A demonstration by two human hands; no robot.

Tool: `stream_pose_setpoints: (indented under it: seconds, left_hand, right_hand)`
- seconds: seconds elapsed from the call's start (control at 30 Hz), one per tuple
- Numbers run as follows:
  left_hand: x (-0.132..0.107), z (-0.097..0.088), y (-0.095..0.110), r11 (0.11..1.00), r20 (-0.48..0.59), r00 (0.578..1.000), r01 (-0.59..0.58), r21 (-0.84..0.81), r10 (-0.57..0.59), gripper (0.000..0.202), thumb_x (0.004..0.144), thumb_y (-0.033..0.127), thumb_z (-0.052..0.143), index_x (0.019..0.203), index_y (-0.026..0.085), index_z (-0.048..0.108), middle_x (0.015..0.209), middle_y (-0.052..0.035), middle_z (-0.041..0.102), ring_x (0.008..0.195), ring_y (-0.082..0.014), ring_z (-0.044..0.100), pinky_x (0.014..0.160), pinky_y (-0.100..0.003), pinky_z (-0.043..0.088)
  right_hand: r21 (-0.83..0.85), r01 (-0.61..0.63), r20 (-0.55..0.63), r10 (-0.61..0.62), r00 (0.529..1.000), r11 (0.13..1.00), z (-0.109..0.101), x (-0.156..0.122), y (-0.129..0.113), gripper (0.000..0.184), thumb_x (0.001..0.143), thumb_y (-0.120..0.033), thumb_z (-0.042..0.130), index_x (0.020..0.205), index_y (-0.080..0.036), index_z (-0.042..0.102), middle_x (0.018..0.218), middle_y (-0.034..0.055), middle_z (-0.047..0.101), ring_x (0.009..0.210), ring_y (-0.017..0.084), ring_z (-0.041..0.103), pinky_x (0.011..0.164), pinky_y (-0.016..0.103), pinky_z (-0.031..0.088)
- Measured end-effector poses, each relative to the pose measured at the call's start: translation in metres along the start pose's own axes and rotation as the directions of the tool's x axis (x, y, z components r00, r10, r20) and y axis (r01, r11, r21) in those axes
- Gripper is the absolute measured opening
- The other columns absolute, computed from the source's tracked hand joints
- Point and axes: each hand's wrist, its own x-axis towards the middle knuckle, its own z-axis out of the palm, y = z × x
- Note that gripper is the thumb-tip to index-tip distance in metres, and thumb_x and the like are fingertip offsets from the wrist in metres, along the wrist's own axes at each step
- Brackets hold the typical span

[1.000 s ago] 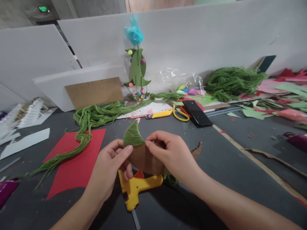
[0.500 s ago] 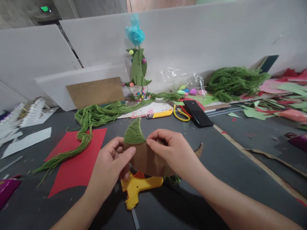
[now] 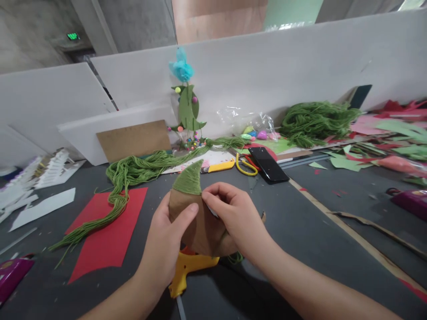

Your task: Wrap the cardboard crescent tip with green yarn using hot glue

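My left hand [image 3: 167,235] grips a curved brown cardboard piece [image 3: 200,224], thumb flat on its front and fingers behind. Green yarn [image 3: 188,180] is wound closely over the pointed upper end of that cardboard. At the right edge of the winding, thumb and forefinger of my right hand [image 3: 236,213] pinch the yarn; the strand itself is mostly hidden by the fingers. Loose green yarn [image 3: 236,258] shows below my right hand. Under the cardboard lies a yellow glue gun [image 3: 193,264] with a glue stick at its back, partly covered.
Red paper [image 3: 110,240] lies left under a trailing yarn bundle [image 3: 140,169]. Beyond my hands are a yellow cutter [image 3: 222,166], yellow-handled scissors [image 3: 246,165] and a black phone [image 3: 268,164]. A decorated green moon shape [image 3: 188,109] stands against white boards; paper scraps [image 3: 383,138] lie right.
The cardboard has tilted, its yarn-covered tip now leaning right. My left thumb sits further across its front. The right hand still pinches at the winding's edge; the camera view has shifted upward.
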Motion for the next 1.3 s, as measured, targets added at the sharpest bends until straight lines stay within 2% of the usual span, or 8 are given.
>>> stream_pose_setpoints:
  seconds: [0.13, 0.27, 0.43, 0.57, 0.7, 1.0, 1.17, 1.3]
  left_hand:
    - [0.004, 0.015, -0.002, 0.998, -0.12, 0.991, -0.061, -0.028, 0.057, 0.032, 0.07, 0.032, 0.07, 0.099, 0.021, 0.063, 0.091, -0.0013, 0.069, 0.077, -0.0163, 0.064, 0.068, -0.026, 0.049]
    - [0.007, 0.018, -0.004, 0.997, -0.161, 0.987, -0.033, -0.076, 0.021, 0.026, 0.068, 0.03, 0.072, 0.09, 0.019, 0.064, 0.077, 0.0013, 0.069, 0.065, -0.0131, 0.062, 0.058, -0.021, 0.048]
    - [0.006, 0.01, -0.003, 0.987, -0.123, 0.99, 0.054, -0.152, -0.073, 0.025, 0.066, 0.026, 0.073, 0.087, 0.018, 0.063, 0.069, 0.002, 0.068, 0.059, -0.0125, 0.062, 0.054, -0.021, 0.047]
    - [0.007, 0.004, 0.0, 0.982, -0.101, 0.99, 0.075, -0.175, -0.094, 0.026, 0.065, 0.024, 0.074, 0.087, 0.016, 0.063, 0.069, 0.0009, 0.068, 0.055, -0.0125, 0.061, 0.052, -0.021, 0.047]
    - [0.01, 0.0, 0.001, 0.98, -0.075, 0.991, 0.094, -0.178, -0.109, 0.026, 0.065, 0.024, 0.074, 0.087, 0.016, 0.063, 0.065, 0.0017, 0.065, 0.052, -0.0114, 0.059, 0.05, -0.021, 0.046]
    - [0.009, -0.001, -0.006, 0.983, -0.058, 0.996, 0.053, -0.173, -0.064, 0.022, 0.066, 0.021, 0.073, 0.085, 0.016, 0.064, 0.066, 0.002, 0.064, 0.056, -0.011, 0.058, 0.055, -0.021, 0.047]
    - [0.008, 0.004, -0.001, 0.982, -0.041, 0.995, 0.079, -0.174, -0.087, 0.023, 0.065, 0.023, 0.074, 0.085, 0.016, 0.065, 0.067, 0.0016, 0.065, 0.058, -0.0111, 0.058, 0.056, -0.021, 0.046]
    - [0.01, 0.004, -0.003, 0.987, -0.091, 0.992, 0.073, -0.143, -0.087, 0.026, 0.061, 0.025, 0.076, 0.084, 0.015, 0.066, 0.066, 0.0003, 0.066, 0.058, -0.0129, 0.06, 0.054, -0.022, 0.046]
  right_hand:
    - [0.039, -0.006, -0.017, 0.007, 1.0, 0.999, -0.005, -0.001, -0.001, 0.011, 0.074, -0.024, 0.054, 0.067, -0.017, 0.059, 0.06, -0.0029, 0.053, 0.056, 0.009, 0.044, 0.051, 0.02, 0.035]
    - [0.038, 0.007, 0.024, -0.008, 1.0, 0.999, -0.009, -0.003, -0.002, 0.012, 0.073, -0.022, 0.054, 0.065, -0.016, 0.06, 0.06, -0.0022, 0.054, 0.058, 0.01, 0.046, 0.052, 0.02, 0.036]
    - [0.006, -0.022, 0.107, 0.021, 0.994, 1.0, -0.01, -0.004, -0.004, 0.013, 0.074, -0.022, 0.055, 0.066, -0.015, 0.063, 0.059, -0.0014, 0.055, 0.057, 0.01, 0.047, 0.052, 0.021, 0.037]
    - [-0.034, -0.023, 0.157, 0.028, 0.987, 0.999, -0.012, -0.001, -0.006, 0.012, 0.074, -0.02, 0.056, 0.072, -0.017, 0.068, 0.066, 0.0004, 0.063, 0.064, 0.013, 0.054, 0.059, 0.023, 0.042]
    - [-0.047, -0.035, 0.186, 0.043, 0.982, 0.998, -0.015, 0.002, -0.007, 0.01, 0.074, -0.021, 0.059, 0.072, -0.017, 0.068, 0.068, -0.0003, 0.065, 0.065, 0.013, 0.055, 0.06, 0.021, 0.042]
    - [-0.026, -0.077, 0.175, 0.081, 0.981, 0.997, -0.013, 0.003, -0.005, 0.012, 0.077, -0.021, 0.057, 0.071, -0.017, 0.066, 0.062, -0.0034, 0.057, 0.052, 0.007, 0.043, 0.05, 0.019, 0.033]
    - [-0.02, -0.101, 0.182, 0.103, 0.978, 0.995, -0.011, 0.002, -0.004, 0.012, 0.077, -0.02, 0.056, 0.071, -0.016, 0.065, 0.061, -0.0037, 0.054, 0.051, 0.007, 0.039, 0.048, 0.019, 0.029]
    - [-0.003, -0.108, 0.194, 0.106, 0.975, 0.994, -0.011, 0.002, -0.003, 0.012, 0.077, -0.019, 0.056, 0.07, -0.016, 0.065, 0.062, -0.0035, 0.053, 0.053, 0.008, 0.041, 0.051, 0.02, 0.031]
